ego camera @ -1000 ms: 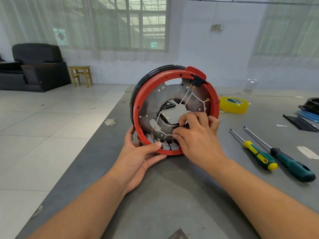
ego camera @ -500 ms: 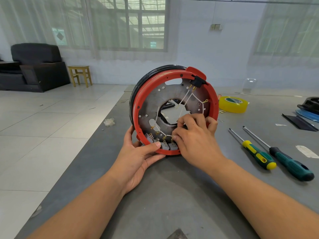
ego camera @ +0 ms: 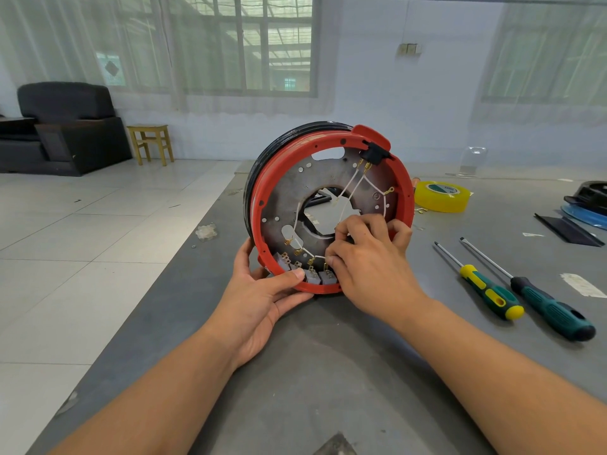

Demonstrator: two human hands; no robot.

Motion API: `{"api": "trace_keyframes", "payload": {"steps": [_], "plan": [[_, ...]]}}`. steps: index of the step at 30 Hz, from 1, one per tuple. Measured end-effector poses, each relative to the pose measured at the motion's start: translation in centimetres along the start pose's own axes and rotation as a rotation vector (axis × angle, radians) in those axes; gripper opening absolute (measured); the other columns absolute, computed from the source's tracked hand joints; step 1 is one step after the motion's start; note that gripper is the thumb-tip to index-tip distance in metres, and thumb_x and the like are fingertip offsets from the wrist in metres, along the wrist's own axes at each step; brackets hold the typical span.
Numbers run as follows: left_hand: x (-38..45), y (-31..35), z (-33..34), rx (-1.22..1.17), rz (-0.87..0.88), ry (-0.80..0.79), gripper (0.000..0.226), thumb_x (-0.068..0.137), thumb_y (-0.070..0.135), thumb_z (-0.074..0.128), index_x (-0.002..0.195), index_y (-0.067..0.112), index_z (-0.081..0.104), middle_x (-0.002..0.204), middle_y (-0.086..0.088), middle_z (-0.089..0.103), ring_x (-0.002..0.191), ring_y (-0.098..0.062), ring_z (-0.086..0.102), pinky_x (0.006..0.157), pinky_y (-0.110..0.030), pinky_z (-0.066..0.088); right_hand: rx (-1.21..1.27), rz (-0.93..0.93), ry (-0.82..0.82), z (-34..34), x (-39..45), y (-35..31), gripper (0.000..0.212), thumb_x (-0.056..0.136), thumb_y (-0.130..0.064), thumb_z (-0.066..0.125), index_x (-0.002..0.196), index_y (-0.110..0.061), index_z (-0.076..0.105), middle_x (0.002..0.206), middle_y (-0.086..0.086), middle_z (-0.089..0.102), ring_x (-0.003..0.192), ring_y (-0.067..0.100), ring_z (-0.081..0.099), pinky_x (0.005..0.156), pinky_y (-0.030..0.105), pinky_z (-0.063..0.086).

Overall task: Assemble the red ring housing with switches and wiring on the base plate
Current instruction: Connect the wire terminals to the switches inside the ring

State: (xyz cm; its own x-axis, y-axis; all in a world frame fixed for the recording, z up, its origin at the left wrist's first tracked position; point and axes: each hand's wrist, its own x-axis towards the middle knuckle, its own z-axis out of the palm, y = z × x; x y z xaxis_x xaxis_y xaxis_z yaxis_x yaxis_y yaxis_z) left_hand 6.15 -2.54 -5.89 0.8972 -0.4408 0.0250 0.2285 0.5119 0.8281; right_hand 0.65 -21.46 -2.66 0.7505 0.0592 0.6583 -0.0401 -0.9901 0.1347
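The red ring housing stands on edge on the grey desk, around the metal base plate. The left hand steadies its lower rim, thumb on the grey switches. The right hand has its grip pinched narrow on a white wire beside them. Wiring looks to be the step in hand; next the lead likely needs seating on a switch terminal. Two screwdrivers and yellow tape lie near; tiled floor, a sofa and a stool beyond
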Motion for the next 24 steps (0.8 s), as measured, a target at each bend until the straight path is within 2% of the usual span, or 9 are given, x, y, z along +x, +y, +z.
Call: {"api": "trace_keyframes", "payload": {"steps": [5,24], "plan": [[-0.04,0.06,0.00,-0.003,-0.004,0.007,0.108,0.069,-0.011,0.082,0.147,0.051,0.041,0.136,-0.028,0.062,0.106,-0.046,0.074,0.084,-0.057,0.063,0.005,0.009,0.004,0.06,-0.02,-0.08,0.022,0.097,-0.035,0.053,0.093,-0.030,0.074,0.115,-0.009,0.055,0.117,0.021,0.044,0.092,0.045,0.025],[-0.14,0.08,0.13,-0.002,0.004,0.005,0.103,0.069,-0.014,0.082,0.144,0.048,0.047,0.133,-0.027,0.065,0.108,-0.046,0.074,0.081,-0.054,0.064,0.014,0.001,-0.024,-0.49,0.33,-0.18,0.009,0.090,-0.034,0.068,0.087,-0.032,0.076,0.108,-0.008,0.054,0.117,0.023,0.045,0.091,0.045,0.021]]}}
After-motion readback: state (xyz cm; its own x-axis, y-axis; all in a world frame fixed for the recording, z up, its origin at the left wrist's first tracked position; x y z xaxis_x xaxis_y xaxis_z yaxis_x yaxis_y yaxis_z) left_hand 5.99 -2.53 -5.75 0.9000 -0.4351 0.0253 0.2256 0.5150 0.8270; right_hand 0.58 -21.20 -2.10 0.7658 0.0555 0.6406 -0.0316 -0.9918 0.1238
